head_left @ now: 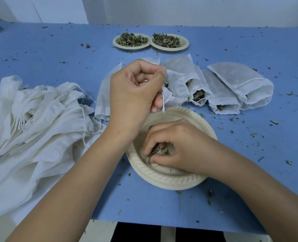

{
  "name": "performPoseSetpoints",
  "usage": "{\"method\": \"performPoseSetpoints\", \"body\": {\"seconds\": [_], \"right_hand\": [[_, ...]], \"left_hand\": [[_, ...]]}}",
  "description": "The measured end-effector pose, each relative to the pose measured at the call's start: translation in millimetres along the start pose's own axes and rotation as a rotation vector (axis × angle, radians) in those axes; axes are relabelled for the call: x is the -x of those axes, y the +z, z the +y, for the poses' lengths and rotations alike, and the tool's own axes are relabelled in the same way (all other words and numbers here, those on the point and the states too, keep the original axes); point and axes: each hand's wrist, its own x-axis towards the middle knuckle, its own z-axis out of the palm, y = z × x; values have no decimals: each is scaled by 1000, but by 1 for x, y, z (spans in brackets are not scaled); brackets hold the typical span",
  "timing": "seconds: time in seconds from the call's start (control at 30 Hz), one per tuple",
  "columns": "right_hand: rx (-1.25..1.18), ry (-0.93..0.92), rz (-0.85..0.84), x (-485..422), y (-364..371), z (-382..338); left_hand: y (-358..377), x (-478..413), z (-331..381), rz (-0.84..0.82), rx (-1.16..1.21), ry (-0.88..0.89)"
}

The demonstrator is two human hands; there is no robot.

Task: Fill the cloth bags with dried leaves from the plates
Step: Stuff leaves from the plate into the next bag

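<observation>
A cream paper plate [164, 182] lies near the table's front edge with a small clump of dried leaves [157, 152] in it. My right hand [178, 147] is curled over that clump and pinches it. Above the plate's far rim my left hand [136, 91] grips the mouth and drawstring of a white cloth bag [175, 84], holding it up. Several more white bags [239, 84] lie side by side to the right, some showing leaves at their mouths. Two full plates of dried leaves [132, 41] [169, 41] stand side by side at the back.
A heap of limp white cloth bags [36, 119] covers the left of the blue table [249, 154]. Leaf crumbs lie scattered over the tabletop. The table's front edge runs just below my forearms. A white wall stands behind the table.
</observation>
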Motion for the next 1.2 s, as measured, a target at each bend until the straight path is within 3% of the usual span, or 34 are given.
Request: {"method": "performPoseSetpoints", "body": {"seconds": [0.07, 0.2, 0.37, 0.43, 0.53, 0.63, 0.7, 0.8, 0.9, 0.97, 1.03, 1.1, 1.2], "right_hand": [[-146, 12, 62, 4, -9, 0], [-738, -58, 235, 11, -31, -3], [-1006, 9, 660, 6, -37, 2], [-901, 71, 753, 6, -35, 5], [-497, 106, 837, 6, -29, 7], [-53, 53, 822, 6, -24, 10], [108, 47, 773, 6, -23, 12], [117, 112, 668, 6, -24, 14], [-174, 137, 625, 6, -29, 13], [-284, 100, 682, 8, -33, 12], [-186, 27, 762, 9, -32, 11], [69, -49, 797, 8, -28, 11], [343, -79, 724, 4, -21, 14]], "left_hand": [[0, 0, 0, 5, 3, 2], [-1, -1, 0, 0, 14, -8], [-1, 1, -2, -72, -39, -3], [-1, 2, -2, -102, -53, 24], [1, 5, -4, -155, -57, 58], [3, 8, -7, -195, -83, 70], [4, 10, -8, -215, -110, 74], [4, 10, -8, -203, -133, 81], [3, 7, -8, -152, -131, 96], [3, 7, -9, -143, -134, 98], [3, 7, -9, -146, -133, 97], [3, 8, -8, -159, -129, 106], [4, 9, -9, -164, -128, 108]]}}
